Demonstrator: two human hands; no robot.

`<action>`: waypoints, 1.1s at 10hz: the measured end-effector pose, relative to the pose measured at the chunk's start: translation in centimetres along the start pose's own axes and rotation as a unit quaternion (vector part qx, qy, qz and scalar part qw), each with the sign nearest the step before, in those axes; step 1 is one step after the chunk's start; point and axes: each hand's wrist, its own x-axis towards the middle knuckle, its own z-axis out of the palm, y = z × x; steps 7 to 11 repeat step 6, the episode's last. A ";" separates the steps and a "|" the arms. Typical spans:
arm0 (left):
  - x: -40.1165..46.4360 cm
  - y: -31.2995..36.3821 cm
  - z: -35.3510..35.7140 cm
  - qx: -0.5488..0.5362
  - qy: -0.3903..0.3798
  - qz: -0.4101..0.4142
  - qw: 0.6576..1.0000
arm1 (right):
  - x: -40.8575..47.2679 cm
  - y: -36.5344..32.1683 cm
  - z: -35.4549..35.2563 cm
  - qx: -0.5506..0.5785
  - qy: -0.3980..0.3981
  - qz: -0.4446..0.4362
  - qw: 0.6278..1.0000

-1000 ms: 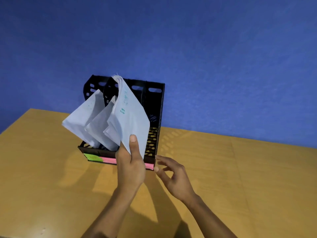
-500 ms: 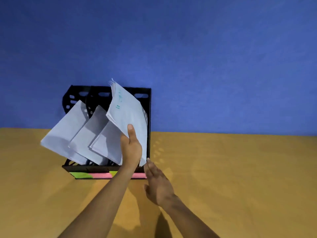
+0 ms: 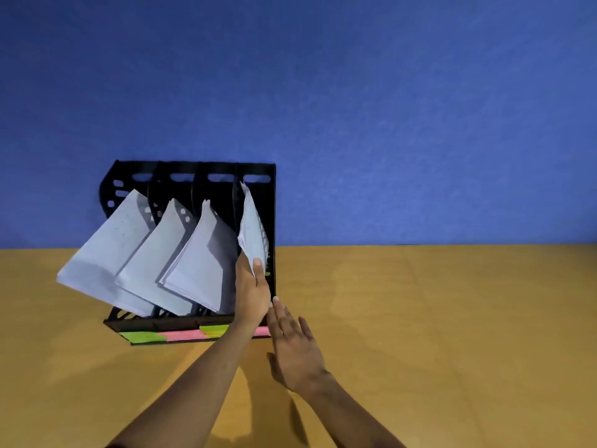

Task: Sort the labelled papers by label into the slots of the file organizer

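Black organizer [image 3: 258,171]; white papers [image 3: 106,253]; green, pink labels [image 3: 181,335]; blue wall [image 3: 355,108]; tan table [image 3: 452,318].

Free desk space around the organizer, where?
Bare wooden desk right of the black file organizer, and at its left. Crowded: its front, where the left hand grips white papers and the right hand rests.

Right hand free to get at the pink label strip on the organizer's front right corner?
Probably yes. The right hand is open and holds nothing, its fingertips by the file organizer corner. The pink label shows just left of it; only the left hand, gripping the papers, crosses part of it.
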 end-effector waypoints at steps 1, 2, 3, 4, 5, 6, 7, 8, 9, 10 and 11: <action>-1.1 -0.9 0.3 0.049 0.020 -0.040 0.998 | -0.1 -0.2 0.0 -0.009 -0.009 0.009 1.000; -2.2 -1.3 -0.1 0.124 0.061 -0.015 0.990 | -0.2 -0.2 0.0 -0.012 -0.017 0.013 1.000; -3.3 -1.5 -0.7 0.135 0.096 0.004 0.986 | -0.2 -0.1 0.0 -0.011 -0.023 0.010 1.000; -4.5 -1.8 -0.9 0.125 0.125 0.025 0.984 | -0.3 0.3 -0.1 0.001 -0.024 0.007 1.000; -6.2 -1.8 -0.7 0.137 0.142 0.029 0.980 | -1.1 0.9 0.1 0.019 -0.020 0.003 1.000; -8.4 -2.3 0.0 0.189 0.154 0.085 0.966 | -2.3 2.5 0.8 0.035 -0.001 0.058 0.998; -8.4 -2.3 0.0 0.189 0.154 0.085 0.966 | -2.3 2.5 0.8 0.035 -0.001 0.058 0.998; -8.4 -2.3 0.0 0.189 0.154 0.085 0.966 | -2.3 2.5 0.8 0.035 -0.001 0.058 0.998; -8.4 -2.3 0.0 0.189 0.154 0.085 0.966 | -2.3 2.5 0.8 0.035 -0.001 0.058 0.998; -8.4 -2.3 0.0 0.189 0.154 0.085 0.966 | -2.3 2.5 0.8 0.035 -0.001 0.058 0.998; -8.4 -2.3 0.0 0.189 0.154 0.085 0.966 | -2.3 2.5 0.8 0.035 -0.001 0.058 0.998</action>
